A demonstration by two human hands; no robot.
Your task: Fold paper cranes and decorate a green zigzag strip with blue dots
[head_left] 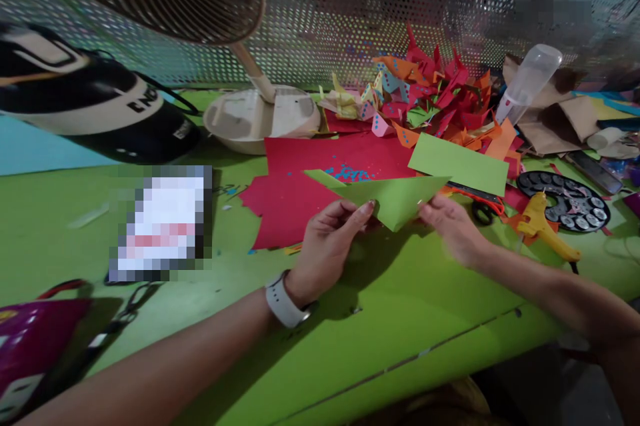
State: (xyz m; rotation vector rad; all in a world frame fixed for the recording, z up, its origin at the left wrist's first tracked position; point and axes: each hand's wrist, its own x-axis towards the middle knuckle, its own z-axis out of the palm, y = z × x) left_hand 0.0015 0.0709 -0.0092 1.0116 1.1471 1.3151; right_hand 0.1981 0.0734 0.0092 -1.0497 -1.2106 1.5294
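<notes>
A folded piece of light green paper [395, 198] is held up above the green table, its point facing toward me. My left hand [327, 239], with a white watch on the wrist, pinches its left part between thumb and fingers. At the right side of the fold, my right hand [457, 229] grips the paper with closed fingers. Behind the folded paper lie red sheets [285, 206] with small blue paper dots [345, 173] scattered on them. A flat green paper rectangle [460, 163] rests just beyond my right hand.
A heap of folded colourful paper shapes [440, 89] stands at the back. To the right are a yellow glue gun [547, 229], a round black palette [575, 203], scissors [483, 213] and a clear bottle [533, 79]. A fan [260, 119], a black flask [100, 99] and a blurred-out screen [163, 223] occupy the left.
</notes>
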